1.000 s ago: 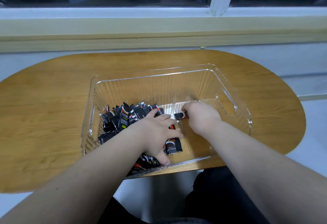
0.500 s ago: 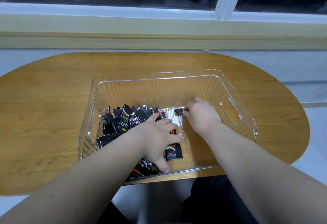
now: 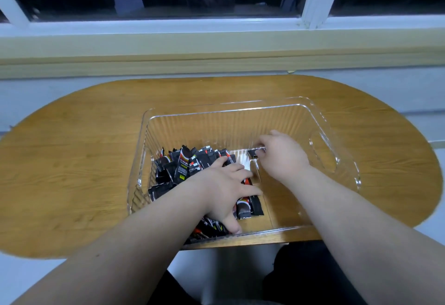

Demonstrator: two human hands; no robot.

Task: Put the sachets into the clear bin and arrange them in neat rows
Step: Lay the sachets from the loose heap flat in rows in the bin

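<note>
A clear ribbed bin [image 3: 337, 140] stands on the oval wooden table. Several black sachets [image 3: 183, 167] with red and white print fill its left half in a loose pile. My left hand [image 3: 224, 191] lies spread flat on the pile, fingers apart, pressing the sachets against the left side. My right hand [image 3: 281, 157] is inside the bin near its middle, fingers pinched on one small black sachet [image 3: 252, 152] held just above the bin floor. The right half of the bin floor is bare.
The wooden table [image 3: 72, 165] runs wide to both sides of the bin. A window sill [image 3: 216, 46] and dark window lie behind it. The table's near edge is right under the bin's front wall.
My right hand has drawn the single sachet a little toward the back of the bin. My left hand stays on the pile. The camera has tilted slightly.
</note>
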